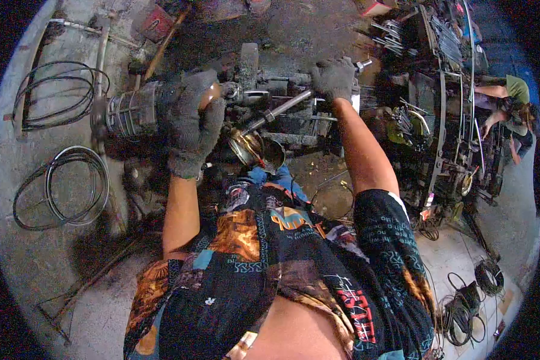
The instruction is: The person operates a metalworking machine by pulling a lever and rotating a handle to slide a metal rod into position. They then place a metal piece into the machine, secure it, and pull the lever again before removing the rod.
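Observation:
My left hand (193,117), in a dark grey knit glove, is closed at the machine (258,95), beside a ribbed, motor-like cylinder (132,113). A bit of bare finger shows through the glove, and what the fingers hold is hidden. My right hand (333,79), gloved the same way, wraps around a metal rod (288,107). The rod slants down to the left across the machine, and a threaded-looking end sticks out beyond my right hand. Below the rod's lower end sit an open round tin (245,149) and a second round container (273,155).
Coiled black cable (60,90) and a coil of wire (78,186) lie on the floor at left. To the right stands a metal rack (441,120) with many rods (390,37). Another person (510,102) crouches beyond it. More black coils (459,315) lie lower right.

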Action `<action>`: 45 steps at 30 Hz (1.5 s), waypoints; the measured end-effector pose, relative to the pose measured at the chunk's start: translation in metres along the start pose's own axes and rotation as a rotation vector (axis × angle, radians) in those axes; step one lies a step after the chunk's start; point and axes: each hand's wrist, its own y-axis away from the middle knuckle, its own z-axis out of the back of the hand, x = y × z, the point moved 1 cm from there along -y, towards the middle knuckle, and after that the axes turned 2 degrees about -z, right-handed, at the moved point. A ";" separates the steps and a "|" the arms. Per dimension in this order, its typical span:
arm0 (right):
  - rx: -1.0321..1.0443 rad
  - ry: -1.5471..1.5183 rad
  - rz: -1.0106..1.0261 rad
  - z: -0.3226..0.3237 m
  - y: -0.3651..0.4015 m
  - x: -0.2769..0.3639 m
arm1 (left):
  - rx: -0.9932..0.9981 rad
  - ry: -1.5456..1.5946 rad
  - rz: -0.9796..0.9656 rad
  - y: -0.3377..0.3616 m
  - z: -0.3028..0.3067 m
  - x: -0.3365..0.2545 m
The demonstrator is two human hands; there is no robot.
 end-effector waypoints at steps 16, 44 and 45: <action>0.090 0.002 -0.017 0.024 0.003 0.010 | -0.073 0.138 -0.010 0.010 -0.011 0.011; -0.073 -0.019 0.025 -0.007 0.002 -0.005 | -0.024 -0.018 -0.007 0.005 -0.005 0.003; -0.046 -0.007 0.014 -0.007 0.002 -0.005 | -0.032 -0.012 0.001 0.005 -0.005 0.003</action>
